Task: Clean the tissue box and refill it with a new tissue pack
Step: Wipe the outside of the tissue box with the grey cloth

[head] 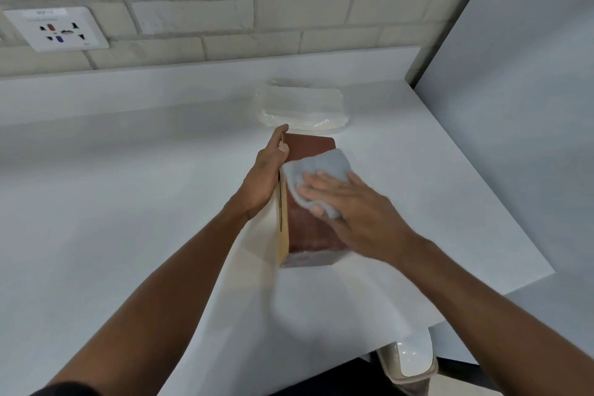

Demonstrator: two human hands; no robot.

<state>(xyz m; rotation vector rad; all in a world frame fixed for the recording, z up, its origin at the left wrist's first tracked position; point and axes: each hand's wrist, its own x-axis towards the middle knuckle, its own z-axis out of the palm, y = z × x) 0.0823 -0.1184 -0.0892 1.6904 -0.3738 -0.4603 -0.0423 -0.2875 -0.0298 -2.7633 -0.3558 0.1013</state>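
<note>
A brown tissue box (pixel 310 236) with a tan left face stands on its side in the middle of the white table (pixel 128 202). My left hand (pixel 265 175) grips the box's left face and far top edge. My right hand (pixel 350 206) presses a pale grey cloth (pixel 316 167) flat against the box's upward brown face. A new tissue pack (pixel 300 109) in clear wrap lies on the table just behind the box, apart from it.
A brick wall runs along the table's far edge, with a white socket plate (pixel 58 29) at the left. A grey partition (pixel 514 90) stands on the right. A white chair armrest (pixel 409 360) shows below the table's near right edge.
</note>
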